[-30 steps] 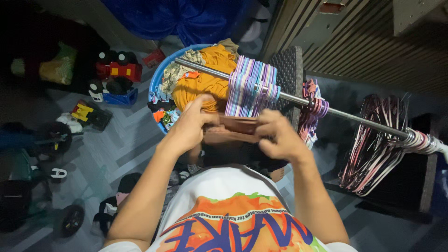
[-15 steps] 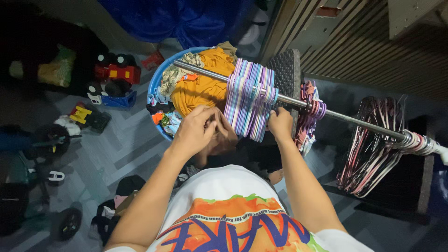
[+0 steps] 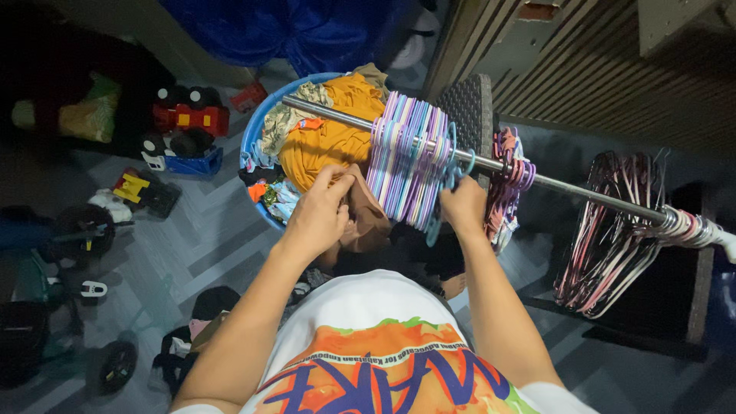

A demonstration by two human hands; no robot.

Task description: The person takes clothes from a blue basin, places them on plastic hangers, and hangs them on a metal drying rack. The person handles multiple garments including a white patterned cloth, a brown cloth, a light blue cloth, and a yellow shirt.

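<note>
My left hand (image 3: 322, 215) grips a brown garment (image 3: 365, 221) that hangs down below it. My right hand (image 3: 464, 204) holds a teal plastic hanger (image 3: 447, 181), its hook lifted off the metal rail (image 3: 491, 164). A thick bunch of purple and blue hangers (image 3: 406, 157) hangs on the rail right between my hands. Behind it a blue basin (image 3: 256, 126) holds a heap of clothes with an orange garment (image 3: 330, 138) on top.
More hangers hang on the rail: a pink bunch (image 3: 512, 180) and a pink-and-white bunch (image 3: 613, 230) further right. Toy vehicles (image 3: 188, 126) and other toys lie on the grey floor to the left. A dark mat (image 3: 469, 107) leans by the slatted wall.
My right hand let go of the brown garment, reached to the hanger bunch and pulled a teal hanger off the rail. My left hand kept the garment, which now hangs bunched.
</note>
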